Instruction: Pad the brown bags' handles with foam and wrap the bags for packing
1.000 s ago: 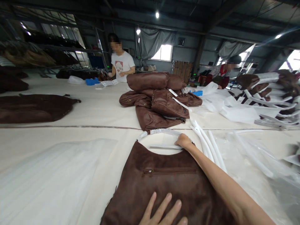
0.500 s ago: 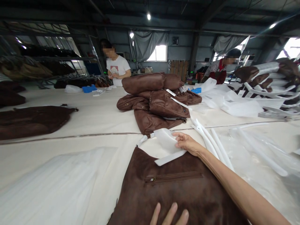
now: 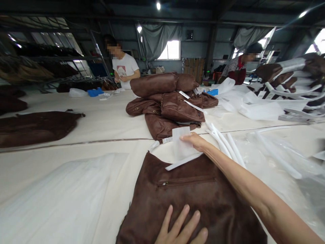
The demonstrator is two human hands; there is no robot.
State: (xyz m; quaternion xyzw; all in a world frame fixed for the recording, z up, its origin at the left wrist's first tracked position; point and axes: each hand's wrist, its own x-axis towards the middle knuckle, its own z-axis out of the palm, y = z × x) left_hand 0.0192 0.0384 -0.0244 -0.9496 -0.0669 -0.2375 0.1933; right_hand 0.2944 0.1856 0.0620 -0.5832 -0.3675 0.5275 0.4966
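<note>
A dark brown bag (image 3: pixel 182 189) with a zipped pocket lies on the table just below me. My left hand (image 3: pixel 180 227) rests on its front with the fingers spread, holding nothing. At the bag's top, my right hand (image 3: pixel 194 140) pinches a thin white sheet (image 3: pixel 180 144), which stands over the strap area. A white strip (image 3: pixel 184 162) crosses the bag's upper edge under that sheet. White wrapping covers part of the strap (image 3: pixel 153 146) at the upper left of the bag.
Several brown bags (image 3: pixel 175 108) are heaped beyond. Another brown bag (image 3: pixel 38 127) lies left, above a translucent sheet (image 3: pixel 61 196). White foam strips (image 3: pixel 228 145) and clear plastic (image 3: pixel 281 159) lie right. Two people (image 3: pixel 124 69) (image 3: pixel 240 66) stand across the table; wrapped bags (image 3: pixel 291 81) pile up at right.
My left hand has moved up over the bag and shows more fully. The white sheet, curled before, now stands flatter and more upright in my right hand, which has shifted slightly left.
</note>
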